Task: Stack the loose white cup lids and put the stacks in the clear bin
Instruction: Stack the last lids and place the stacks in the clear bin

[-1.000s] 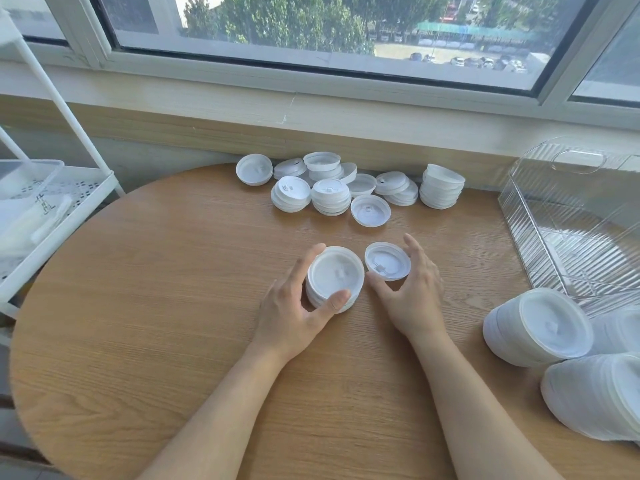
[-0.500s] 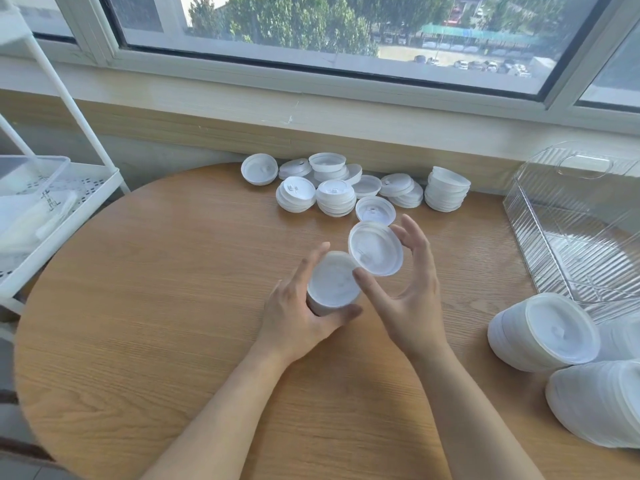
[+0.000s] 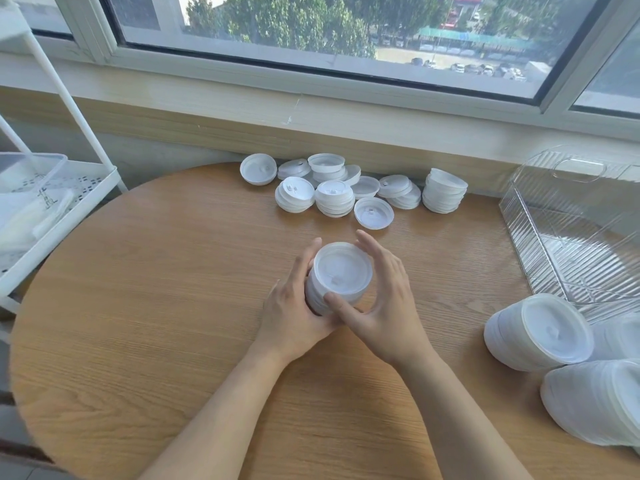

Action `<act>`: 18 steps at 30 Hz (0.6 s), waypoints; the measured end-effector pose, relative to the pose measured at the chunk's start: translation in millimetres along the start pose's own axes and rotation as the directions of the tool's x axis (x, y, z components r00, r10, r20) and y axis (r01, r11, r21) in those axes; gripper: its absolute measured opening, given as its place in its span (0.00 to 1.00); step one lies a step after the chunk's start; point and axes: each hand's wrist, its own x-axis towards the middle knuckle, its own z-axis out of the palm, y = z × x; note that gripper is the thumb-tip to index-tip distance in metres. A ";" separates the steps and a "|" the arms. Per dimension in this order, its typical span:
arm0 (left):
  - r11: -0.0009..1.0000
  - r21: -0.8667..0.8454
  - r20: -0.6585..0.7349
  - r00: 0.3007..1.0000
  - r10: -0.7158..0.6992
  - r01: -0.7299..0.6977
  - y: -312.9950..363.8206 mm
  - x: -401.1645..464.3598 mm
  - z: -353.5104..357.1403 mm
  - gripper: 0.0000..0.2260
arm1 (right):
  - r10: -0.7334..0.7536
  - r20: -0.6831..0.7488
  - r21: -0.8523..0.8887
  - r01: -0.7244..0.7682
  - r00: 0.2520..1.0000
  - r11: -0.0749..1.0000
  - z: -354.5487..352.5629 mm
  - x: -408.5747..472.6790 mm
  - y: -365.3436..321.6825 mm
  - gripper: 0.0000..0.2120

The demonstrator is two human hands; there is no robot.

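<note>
Both hands are cupping a short stack of white cup lids (image 3: 337, 277) at the middle of the round wooden table (image 3: 138, 306): the left hand (image 3: 294, 308) is wrapping its curled fingers round the stack's left side, and the right hand (image 3: 384, 296) is curving its fingers round the right side with the thumb pressing on the near rim of the top lid. To do this step well, the top lid is probably needing an even squeeze all round until its rim is sitting level and nested, with the stack staying upright. More loose lids and small stacks (image 3: 349, 188) are lying along the far edge under the window, near the hands. The clear bin (image 3: 571, 230) is standing at the right, and bigger finished stacks (image 3: 540, 332) are lying on their sides just in front of it, so the open wood between is looking like the easiest path
</note>
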 end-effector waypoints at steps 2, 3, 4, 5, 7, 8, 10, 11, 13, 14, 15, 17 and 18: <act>1.000 -0.006 0.012 1.000 -0.006 0.006 -0.4 -0.4 -0.5 0.49 | 0.035 0.026 0.035 -0.036 0.999 0.999 -2.3 -0.1 -1.6 0.42; 1.000 -0.012 0.013 1.000 -0.015 0.015 0.1 -0.7 -0.8 0.49 | 0.061 0.036 0.062 -0.063 0.998 0.996 -3.0 0.0 -2.4 0.41; 1.000 -0.013 0.008 1.000 -0.017 0.017 0.6 -1.0 -0.9 0.49 | 0.087 0.042 0.089 -0.091 0.995 0.992 -3.3 0.1 -2.7 0.38; 1.000 -0.009 0.000 1.000 -0.012 0.012 1.4 -1.1 -1.1 0.49 | 0.110 0.044 0.109 -0.114 0.993 0.987 -3.5 0.5 -2.8 0.36; 1.000 -0.014 -0.009 1.000 0.003 -0.003 2.4 -0.8 -1.5 0.47 | 0.141 0.042 0.134 -0.145 0.989 0.980 -2.6 1.4 -0.6 0.29; 1.000 -0.024 -0.009 1.000 0.012 -0.013 2.1 -0.5 -1.8 0.45 | 0.150 0.046 0.144 -0.155 0.988 0.977 -1.8 1.7 1.0 0.26; 0.999 -0.038 -0.009 1.000 0.026 -0.027 1.1 -0.6 -2.6 0.42 | 0.158 0.053 0.159 -0.164 0.986 0.974 0.3 2.4 5.1 0.23; 0.999 -0.040 -0.010 1.000 0.027 -0.027 0.4 -0.7 -2.8 0.40 | 0.161 0.052 0.161 -0.167 0.986 0.973 1.6 2.7 7.3 0.22; 0.999 -0.029 -0.010 0.999 0.030 -0.031 -1.3 -0.5 -2.2 0.37 | 0.165 0.047 0.161 -0.170 0.985 0.972 3.6 2.8 11.8 0.21; 0.999 -0.021 -0.008 0.999 0.037 -0.037 -1.9 -0.2 -1.6 0.36 | 0.166 0.047 0.164 -0.172 0.985 0.971 4.1 2.3 13.6 0.20; 0.999 -0.014 -0.006 0.999 0.044 -0.044 -2.3 0.1 -0.8 0.36 | 0.171 0.051 0.176 -0.178 0.984 0.968 4.2 1.6 14.2 0.19; 0.998 -0.007 -0.010 0.998 0.057 -0.057 -3.3 0.7 0.2 0.35 | 0.185 0.067 0.221 -0.195 0.980 0.956 4.8 -0.6 15.4 0.19; 0.998 -0.005 -0.016 0.998 0.062 -0.062 -3.6 0.9 0.5 0.35 | 0.185 0.071 0.231 -0.196 0.980 0.953 5.2 -1.5 16.1 0.19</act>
